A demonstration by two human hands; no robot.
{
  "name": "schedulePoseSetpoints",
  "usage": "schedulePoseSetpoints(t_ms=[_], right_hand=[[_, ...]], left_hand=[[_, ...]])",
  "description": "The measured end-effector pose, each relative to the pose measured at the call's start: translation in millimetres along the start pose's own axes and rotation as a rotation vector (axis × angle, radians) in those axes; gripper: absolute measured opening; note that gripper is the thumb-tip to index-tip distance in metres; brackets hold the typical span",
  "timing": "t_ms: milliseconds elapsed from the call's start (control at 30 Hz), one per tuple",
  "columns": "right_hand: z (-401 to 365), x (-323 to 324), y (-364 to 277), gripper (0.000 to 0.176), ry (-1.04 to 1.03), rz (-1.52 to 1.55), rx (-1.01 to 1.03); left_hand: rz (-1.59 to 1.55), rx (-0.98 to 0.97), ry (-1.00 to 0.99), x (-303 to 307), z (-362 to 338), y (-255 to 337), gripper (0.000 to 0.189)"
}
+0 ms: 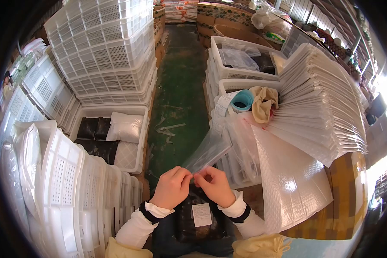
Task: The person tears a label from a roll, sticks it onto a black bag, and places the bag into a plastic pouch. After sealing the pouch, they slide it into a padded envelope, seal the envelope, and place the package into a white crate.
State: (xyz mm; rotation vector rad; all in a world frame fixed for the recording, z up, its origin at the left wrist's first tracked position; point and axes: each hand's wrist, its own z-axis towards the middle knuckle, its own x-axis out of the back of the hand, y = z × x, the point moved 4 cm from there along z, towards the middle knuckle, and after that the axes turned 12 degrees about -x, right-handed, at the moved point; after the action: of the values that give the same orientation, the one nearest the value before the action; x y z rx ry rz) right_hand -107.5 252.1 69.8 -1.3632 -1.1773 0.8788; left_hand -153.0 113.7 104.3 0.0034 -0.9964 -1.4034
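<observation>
My left hand [172, 188] and my right hand [216, 187] meet in front of me, fingertips pinched together on the near edge of a clear plastic bag [210, 148]. The bag stretches away from my fingers toward the crate on the right. Beneath my hands, a black parcel [185, 221] with a white printed label [202, 214] rests on my lap. To the right of my right hand lies a white bubble mailer [292, 185], below a fanned stack of similar mailers [309, 99].
On the right, a blue roll [241, 102] and a beige cloth [264, 104] sit by a white crate [228, 86]. At left, an open crate [143, 142] holds black and white parcels, beside tall stacked crates [103, 51]. Between them runs a green floor [176, 99] with paper scraps.
</observation>
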Motion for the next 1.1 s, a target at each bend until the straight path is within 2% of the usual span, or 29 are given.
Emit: schedulePoseSetpoints(t_ms=[67, 100, 167, 200, 267, 300, 367, 400, 533, 633, 667, 767, 800, 900, 933, 1033, 1100], right_hand=[[0.1, 6.6, 7.7, 0.015, 0.035, -0.051, -0.020], [-1.3, 10.8, 12.4, 0.014, 0.054, -0.076, -0.031], [-5.3, 20.9, 18.2, 0.014, 0.093, -0.102, -0.036], [-6.8, 22.9, 16.6, 0.014, 0.111, -0.116, -0.040], [-8.7, 20.6, 1.9, 0.012, 0.176, -0.163, 0.115], [-9.3, 18.0, -9.7, 0.012, 0.209, -0.185, 0.197], [-10.6, 10.7, -22.0, 0.008, 0.179, -0.275, 0.198], [-10.3, 7.3, -26.3, 0.008, 0.162, -0.323, 0.198], [-9.0, -9.3, -45.8, 0.020, 0.170, -0.526, 0.398], [-10.5, -16.0, -64.1, 0.028, 0.218, -0.689, 0.587], [-9.9, -16.6, -70.5, 0.029, 0.228, -0.738, 0.634], [-7.5, -12.6, -86.2, 0.036, 0.282, -0.763, 0.653], [-6.1, -10.4, -90.5, 0.039, 0.303, -0.751, 0.642], [-0.6, -5.1, -97.8, 0.045, 0.351, -0.772, 0.721], [1.9, -4.5, -99.2, 0.048, 0.353, -0.784, 0.744], [8.5, -3.9, -94.1, 0.054, 0.352, -0.791, 0.759], [13.7, -0.5, -82.9, 0.054, 0.356, -0.760, 0.708]], left_hand=[[0.140, -0.054, 0.077, 6.8, 1.0, -3.5, 0.004], [0.134, 0.103, 0.154, 19.0, 2.1, -15.5, 0.006], [0.061, 0.320, 0.188, 37.2, -1.0, -37.5, 0.007], [0.073, 0.287, 0.145, 37.1, 1.2, -34.8, 0.007], [0.097, 0.225, 0.051, 36.4, 3.0, -27.2, 0.011], [0.104, 0.200, 0.026, 33.6, 4.8, -25.0, 0.016], [0.120, 0.149, -0.023, 24.8, 10.4, -18.3, 0.028], [0.171, 0.096, -0.066, 22.2, 15.5, -14.4, 0.041], [0.235, 0.005, -0.052, 24.6, 53.8, 4.5, 0.047], [0.324, -0.161, -0.079, 30.1, 85.0, 10.6, 0.045], [0.263, -0.181, -0.156, 31.0, 95.4, 10.7, 0.043], [0.295, -0.554, -0.249, 24.1, 113.5, -4.4, 0.047], [0.280, -0.496, -0.284, 27.6, 117.7, -5.3, 0.042], [0.330, -0.555, -0.248, 40.8, 128.1, 12.8, 0.031], [0.348, -0.629, -0.251, 41.9, 126.3, 17.4, 0.025], [0.498, -0.625, -0.393, 37.9, 126.7, -1.6, 0.025], [0.539, -0.417, -0.376, 48.9, 130.8, -16.1, 0.020]])
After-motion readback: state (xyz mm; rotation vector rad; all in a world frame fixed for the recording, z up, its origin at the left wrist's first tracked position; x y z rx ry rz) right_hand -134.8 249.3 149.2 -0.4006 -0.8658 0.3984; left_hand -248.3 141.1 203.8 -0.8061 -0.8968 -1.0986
